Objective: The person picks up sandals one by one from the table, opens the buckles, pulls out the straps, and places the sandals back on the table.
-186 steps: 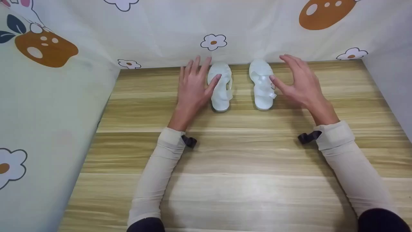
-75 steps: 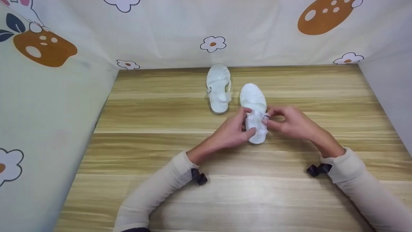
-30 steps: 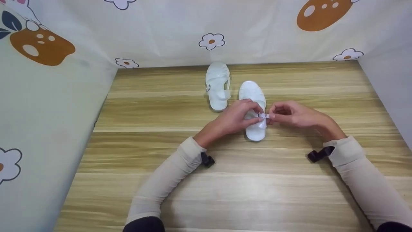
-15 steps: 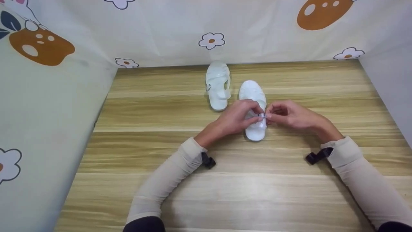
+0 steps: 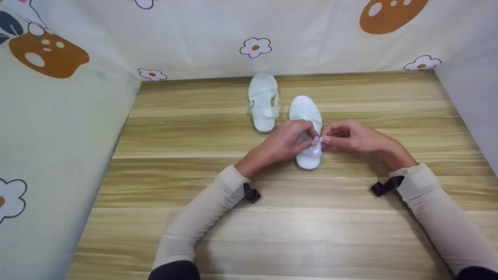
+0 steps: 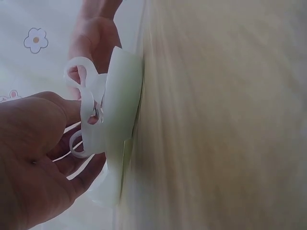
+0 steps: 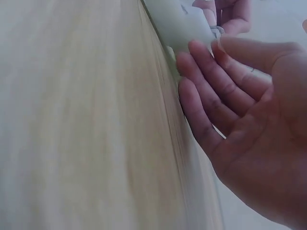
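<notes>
A white sandal (image 5: 305, 108) lies flat on the wooden surface, toe away from me. My left hand (image 5: 286, 140) reaches across its heel half and pinches the ankle strap (image 5: 315, 138) beside a small metal buckle. From the other side my right hand (image 5: 357, 138) pinches the strap's end between thumb and forefinger. In the left wrist view the sandal (image 6: 121, 91) shows from its heel side, its straps looping up by my fingers. The right wrist view has a metal ring (image 7: 217, 29) close to my right thumb tip. Fingers hide most of the buckle.
Another white sandal (image 5: 263, 99) lies behind and to the left, its toe close to the back wall. A patterned cloth (image 5: 194, 39) covers the back and left sides of the wooden tabletop (image 5: 288, 229). A pale wall (image 5: 470, 89) borders the right.
The right-hand sandal has come from the back wall toward me. Both hands, apart and spread at first, now meet at its strap. Over the last second only the fingertips have shifted slightly.
</notes>
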Tool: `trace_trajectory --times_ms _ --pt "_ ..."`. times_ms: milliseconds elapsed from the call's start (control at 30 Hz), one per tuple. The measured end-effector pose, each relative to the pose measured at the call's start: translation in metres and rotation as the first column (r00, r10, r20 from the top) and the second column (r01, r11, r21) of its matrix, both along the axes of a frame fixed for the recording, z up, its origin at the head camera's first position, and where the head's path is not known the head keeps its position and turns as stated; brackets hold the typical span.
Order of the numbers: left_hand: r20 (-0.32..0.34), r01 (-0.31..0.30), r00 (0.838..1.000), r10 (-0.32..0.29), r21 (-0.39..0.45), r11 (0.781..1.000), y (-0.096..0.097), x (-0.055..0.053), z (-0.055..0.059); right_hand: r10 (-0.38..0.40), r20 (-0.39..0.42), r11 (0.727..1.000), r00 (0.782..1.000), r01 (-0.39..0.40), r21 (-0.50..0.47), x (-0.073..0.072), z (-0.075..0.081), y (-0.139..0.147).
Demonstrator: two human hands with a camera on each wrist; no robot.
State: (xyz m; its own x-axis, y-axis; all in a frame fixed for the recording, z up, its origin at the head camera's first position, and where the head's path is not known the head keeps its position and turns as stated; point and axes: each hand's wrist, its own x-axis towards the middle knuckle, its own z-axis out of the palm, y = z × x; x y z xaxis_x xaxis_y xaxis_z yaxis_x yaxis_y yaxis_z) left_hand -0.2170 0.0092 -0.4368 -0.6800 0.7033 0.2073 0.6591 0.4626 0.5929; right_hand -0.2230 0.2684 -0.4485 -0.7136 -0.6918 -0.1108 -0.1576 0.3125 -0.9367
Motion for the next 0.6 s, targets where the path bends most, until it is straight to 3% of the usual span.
trace_trajectory --times_ms 300,600 --pt "0.050 -0.011 0.999 0.009 0.042 0.999 -0.0017 -0.0001 0.0011 0.025 0.005 1.000 1.000 -0.025 0.014 -0.0025 -0.0033 0.0040" --pt "0.027 -0.018 0.999 0.017 0.031 0.999 -0.0010 -0.0009 -0.0001 0.044 0.034 0.998 0.998 -0.043 -0.045 -0.0010 -0.0035 0.0011"
